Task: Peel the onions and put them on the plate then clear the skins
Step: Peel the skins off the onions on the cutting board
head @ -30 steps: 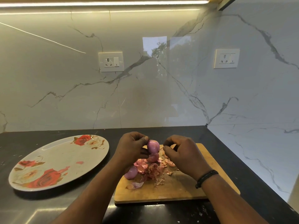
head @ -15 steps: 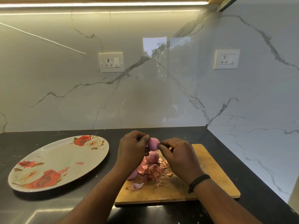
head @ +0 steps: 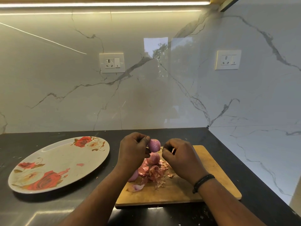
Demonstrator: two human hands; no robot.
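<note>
Pink peeled onion (head: 154, 145) held above a wooden cutting board (head: 192, 191) on a black table (head: 48, 207).

A person's left hand (head: 132, 152) grips the onion with curled fingers, lifting it clear of the board, while the right hand (head: 180, 158) sits just beside it with fingers curled inward; whether it pinches a scrap of skin cannot be told. Beneath the hands, a second onion (head: 153, 158) rests on the board against a heap of papery skins (head: 154, 172), with a third onion (head: 133, 176) partly hidden behind the left wrist. A rose-patterned plate (head: 53, 162) lies to the left of the board, apart from it and holding no onions. A dark band (head: 202, 182) circles the right wrist.
</note>
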